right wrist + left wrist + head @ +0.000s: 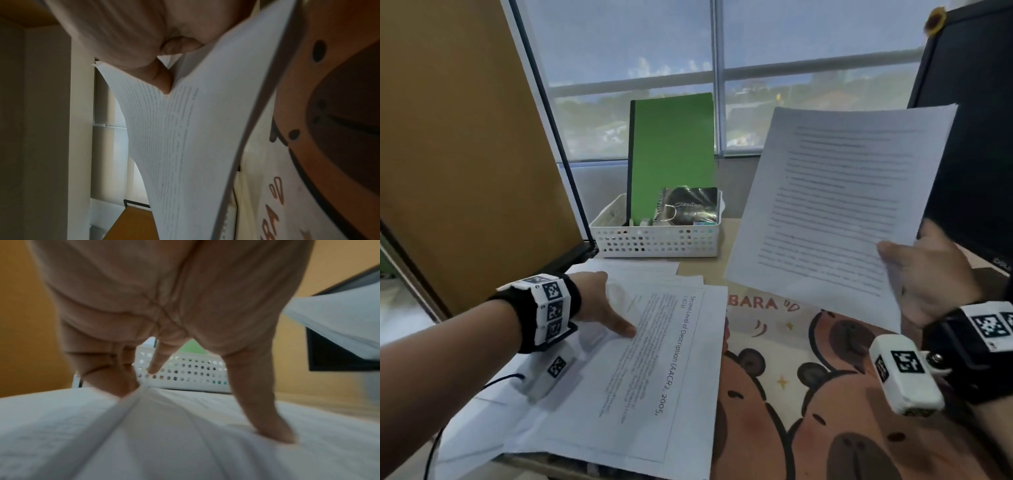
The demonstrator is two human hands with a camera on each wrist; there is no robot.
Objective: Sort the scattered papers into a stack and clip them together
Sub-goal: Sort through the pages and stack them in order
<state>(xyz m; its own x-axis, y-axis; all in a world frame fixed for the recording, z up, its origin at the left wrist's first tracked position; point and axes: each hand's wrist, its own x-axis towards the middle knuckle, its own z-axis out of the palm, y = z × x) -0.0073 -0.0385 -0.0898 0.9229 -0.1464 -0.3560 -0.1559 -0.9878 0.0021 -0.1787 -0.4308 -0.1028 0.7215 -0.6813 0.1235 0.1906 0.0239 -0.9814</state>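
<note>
Several printed white sheets (654,377) lie overlapping on the desk at the left. My left hand (616,308) is at their far edge: the thumb (267,418) presses on the top sheet (164,443) and the fingers sit under a raised fold of it, pinching it. My right hand (921,270) holds another printed sheet (835,205) up in the air at the right by its lower right corner. In the right wrist view the thumb (160,78) lies on that sheet's (185,146) printed face. No clip is in sight.
A white perforated basket (657,243) at the back holds a green notebook (674,150) and a dark spiral notebook (690,205). A brown partition (465,154) stands at the left, a black monitor (979,137) at the right. A capybara desk mat (808,394) covers the desk's right half.
</note>
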